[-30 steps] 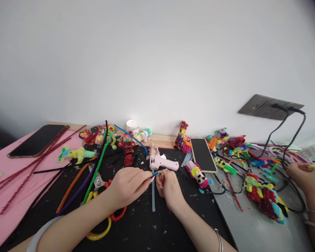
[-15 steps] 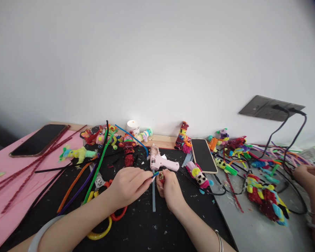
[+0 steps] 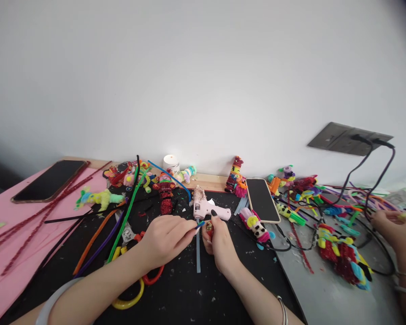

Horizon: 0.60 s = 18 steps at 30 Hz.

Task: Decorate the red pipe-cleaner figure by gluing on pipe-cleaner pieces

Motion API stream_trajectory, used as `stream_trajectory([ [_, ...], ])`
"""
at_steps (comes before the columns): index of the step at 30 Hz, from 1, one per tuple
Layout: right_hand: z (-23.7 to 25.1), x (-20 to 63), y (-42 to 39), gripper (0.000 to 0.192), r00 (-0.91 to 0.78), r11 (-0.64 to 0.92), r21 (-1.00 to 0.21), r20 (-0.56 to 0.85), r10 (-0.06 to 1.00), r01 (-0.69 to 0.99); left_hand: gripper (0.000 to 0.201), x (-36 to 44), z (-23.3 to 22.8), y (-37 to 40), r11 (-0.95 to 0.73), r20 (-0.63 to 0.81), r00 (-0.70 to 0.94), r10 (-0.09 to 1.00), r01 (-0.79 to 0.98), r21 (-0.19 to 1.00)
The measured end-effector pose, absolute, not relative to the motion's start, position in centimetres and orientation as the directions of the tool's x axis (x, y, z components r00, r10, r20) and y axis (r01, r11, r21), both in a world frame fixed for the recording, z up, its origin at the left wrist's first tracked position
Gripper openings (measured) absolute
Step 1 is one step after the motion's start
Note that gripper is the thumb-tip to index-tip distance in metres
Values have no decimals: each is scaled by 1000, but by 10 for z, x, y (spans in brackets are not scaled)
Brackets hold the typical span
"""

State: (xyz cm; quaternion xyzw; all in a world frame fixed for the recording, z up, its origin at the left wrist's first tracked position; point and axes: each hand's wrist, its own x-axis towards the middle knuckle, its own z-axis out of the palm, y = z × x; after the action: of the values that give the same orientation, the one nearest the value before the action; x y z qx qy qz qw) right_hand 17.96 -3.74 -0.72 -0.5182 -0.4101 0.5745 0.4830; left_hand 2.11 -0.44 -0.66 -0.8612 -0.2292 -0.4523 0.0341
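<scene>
The left hand (image 3: pixel 165 239) has its fingers pinched together on the end of a short blue pipe cleaner (image 3: pixel 200 224), whose tip pokes out toward 3 o'clock. Right against that tip, the right hand (image 3: pixel 219 243) has its fingers closed around a small red and yellow figure (image 3: pixel 209 227), held upright just above the black worktop (image 3: pixel 189 298). The two hands nearly touch, so the step in hand looks like fixing or winding the blue piece onto the figure. The next move probably calls for a steady grip on the figure and a fine turn of the left fingertips to seat the wire tightly.

Below the hands a clear glue stick (image 3: pixel 198 255) lies pointing to 6 o'clock. At 12 o'clock from the figure rests a pink glue gun (image 3: pixel 208 208). At 9 o'clock of the left hand lie scissors (image 3: pixel 131 234) and long coloured pipe cleaners (image 3: pixel 122 221). Far off at 3 o'clock another person's hand (image 3: pixel 394 228) works among cables.
</scene>
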Motion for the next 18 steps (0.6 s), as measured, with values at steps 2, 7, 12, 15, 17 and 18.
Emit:
stream_trajectory([
  [2,-7,180,-37,50,4,-196,-974,-198,980,-114,10,21,-6,-5,-894,795,488,360,424,144],
  [7,-4,179,-37,46,4,-204,-976,-204,979,-72,8,22,-4,-5,-893,792,491,364,426,147],
  [12,-3,179,-38,42,16,-202,-977,-203,979,-74,9,22,-5,-4,-890,791,489,369,430,150],
  [15,-2,179,-37,42,20,-199,-977,-201,979,-74,9,22,-6,-4,-890,791,490,367,432,145],
  [17,-2,178,-37,42,25,-218,-972,-221,975,-83,10,21,-6,-5,-889,791,489,368,434,146],
  [18,-2,178,-37,43,26,-225,-970,-228,973,-87,10,21,-7,-5,-889,791,489,368,435,144],
])
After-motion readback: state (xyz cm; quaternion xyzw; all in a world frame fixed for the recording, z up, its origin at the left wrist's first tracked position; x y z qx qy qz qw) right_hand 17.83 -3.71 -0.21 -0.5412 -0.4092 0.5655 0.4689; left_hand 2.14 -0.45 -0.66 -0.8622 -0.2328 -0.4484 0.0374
